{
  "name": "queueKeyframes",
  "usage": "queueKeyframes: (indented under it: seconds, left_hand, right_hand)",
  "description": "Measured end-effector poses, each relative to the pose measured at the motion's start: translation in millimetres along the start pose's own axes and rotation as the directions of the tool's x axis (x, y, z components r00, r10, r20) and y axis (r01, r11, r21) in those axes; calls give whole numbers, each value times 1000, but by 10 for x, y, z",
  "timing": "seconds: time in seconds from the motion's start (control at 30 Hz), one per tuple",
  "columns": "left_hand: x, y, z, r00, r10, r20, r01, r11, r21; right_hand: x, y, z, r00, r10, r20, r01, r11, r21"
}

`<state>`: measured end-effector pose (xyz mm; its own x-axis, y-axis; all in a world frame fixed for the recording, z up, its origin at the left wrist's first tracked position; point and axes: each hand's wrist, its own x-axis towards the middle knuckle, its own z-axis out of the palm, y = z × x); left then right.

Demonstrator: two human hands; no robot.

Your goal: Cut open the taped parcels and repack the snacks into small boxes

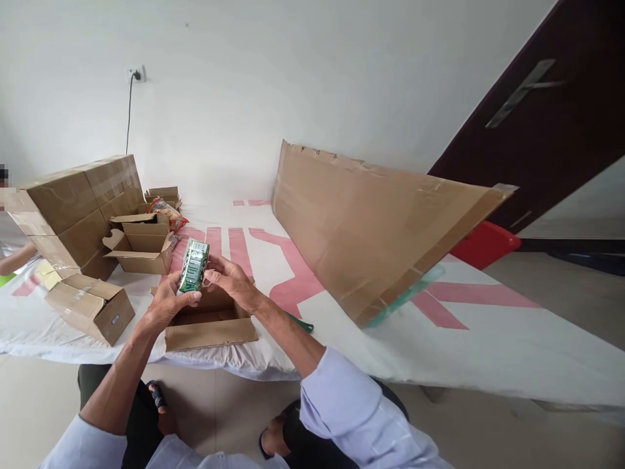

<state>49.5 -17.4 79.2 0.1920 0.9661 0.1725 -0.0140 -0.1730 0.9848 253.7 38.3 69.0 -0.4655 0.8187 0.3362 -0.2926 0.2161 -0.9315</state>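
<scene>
A small green packet (194, 266) with pale print and a barcode at its top is held up between my two hands. My left hand (170, 298) grips its lower left side, thumb across the bottom. At the right edge, my right hand (229, 279) has its fingers closed on the packet, some of them hidden behind it. Directly below both hands stands an open cardboard box (212, 334), its front flap folded outward toward me. My hands and the packet cover part of the box's opening, and its contents cannot be made out.
A closed carton (90, 306), an open carton (141, 251) and a red-and-clear snack bag (168, 212) lie left. Stacked boxes (78, 202) rise behind them, near another person's arm (17, 260). A large cardboard sheet (371, 228) leans right, near a red stool (486, 244).
</scene>
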Motion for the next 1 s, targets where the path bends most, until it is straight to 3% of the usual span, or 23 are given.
queueKeyframes:
  seconds: [0.2, 0.3, 0.43, 0.63, 0.73, 0.83, 1.0]
  left_hand:
    - [68, 0, -64, 993, -5, 120, 18, 994, -110]
    - [102, -10, -126, 981, -34, 191, 48, 996, -73]
    - [138, -34, -175, 976, -65, 206, 68, 998, -6]
    - [126, -12, -352, 970, -102, 222, 97, 995, 33]
    - [167, 79, -509, 978, -115, 172, 114, 993, 17]
    - [290, 193, -569, 993, -84, 87, 85, 996, -2]
    - [546, 273, -367, 988, 27, -155, -31, 999, -20]
  right_hand:
    - [-23, 98, 125, 1000, -22, 20, 24, 994, -108]
    - [-22, 103, 119, 1000, 7, 24, -5, 993, -120]
    - [10, 142, 94, 999, 46, 4, -45, 993, -111]
    - [133, 157, -20, 980, 102, -171, -96, 994, 46]
    - [124, 128, -102, 968, 150, -200, -112, 976, 186]
    - [53, 103, -138, 968, 214, -127, -178, 952, 248]
    - [-50, 84, -1, 943, 329, 50, -333, 931, 152]
